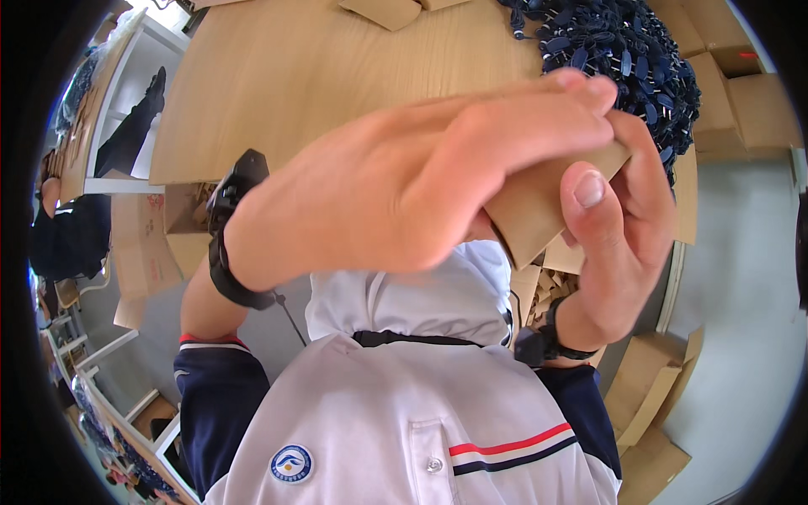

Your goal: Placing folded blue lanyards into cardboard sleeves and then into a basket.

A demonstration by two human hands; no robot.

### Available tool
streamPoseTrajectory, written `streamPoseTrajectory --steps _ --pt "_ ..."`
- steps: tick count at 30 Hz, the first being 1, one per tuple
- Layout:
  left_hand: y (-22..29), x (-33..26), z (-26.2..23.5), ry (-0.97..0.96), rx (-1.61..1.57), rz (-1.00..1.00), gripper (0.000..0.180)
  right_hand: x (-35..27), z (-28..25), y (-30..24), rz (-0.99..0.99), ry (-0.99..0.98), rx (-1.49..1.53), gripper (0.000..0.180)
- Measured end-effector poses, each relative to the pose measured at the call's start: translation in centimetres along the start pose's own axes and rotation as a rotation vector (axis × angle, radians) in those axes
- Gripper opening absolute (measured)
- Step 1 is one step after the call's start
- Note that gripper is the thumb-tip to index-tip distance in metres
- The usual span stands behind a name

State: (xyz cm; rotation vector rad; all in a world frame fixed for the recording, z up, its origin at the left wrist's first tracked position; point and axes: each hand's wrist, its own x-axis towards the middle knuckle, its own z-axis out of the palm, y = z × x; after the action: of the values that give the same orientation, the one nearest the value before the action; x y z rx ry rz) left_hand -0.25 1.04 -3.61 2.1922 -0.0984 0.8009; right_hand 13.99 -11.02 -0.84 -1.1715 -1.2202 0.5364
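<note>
A small brown cardboard piece [534, 202], perhaps a flat little box, is held in front of my chest between both hands. My left hand [421, 172] reaches across its top, fingers bent over the far side; the left thumb is hidden. From the right, my right hand [627, 215] grips its end, with the thumb on the near face and the fingers curled behind. Beyond the hands, a heap of dark blue corded pieces with oval heads [623, 50] lies on the wooden table [278, 76].
Cardboard flaps [383, 10] lie at the table's far edge. Open cartons stand at right [648, 387], upper right [732, 101] and left [147, 244]. Small brown cardboard pieces [551, 290] fill a box below my right hand. Another person's dark sleeve [71, 240] shows at far left.
</note>
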Motion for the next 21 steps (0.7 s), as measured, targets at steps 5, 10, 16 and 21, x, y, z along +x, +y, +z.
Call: streamPoseTrajectory --steps 5,10,16,21 --pt "0.2 0.0 -1.4 -0.078 0.003 -0.146 0.064 0.0 -1.9 0.4 0.296 -0.038 -0.037 0.017" --pt "-0.2 1.5 -0.7 0.265 0.152 -0.194 0.020 1.0 -1.0 3.3 -0.487 0.054 -0.623 0.015" --pt "1.1 2.2 -1.1 0.207 -0.579 -0.645 0.024 0.7 -1.2 2.6 -0.494 -0.097 -0.775 0.015" --pt "0.4 1.5 0.9 0.366 -0.675 -0.590 0.026 -0.5 0.7 2.9 -0.246 0.164 -0.599 0.016"
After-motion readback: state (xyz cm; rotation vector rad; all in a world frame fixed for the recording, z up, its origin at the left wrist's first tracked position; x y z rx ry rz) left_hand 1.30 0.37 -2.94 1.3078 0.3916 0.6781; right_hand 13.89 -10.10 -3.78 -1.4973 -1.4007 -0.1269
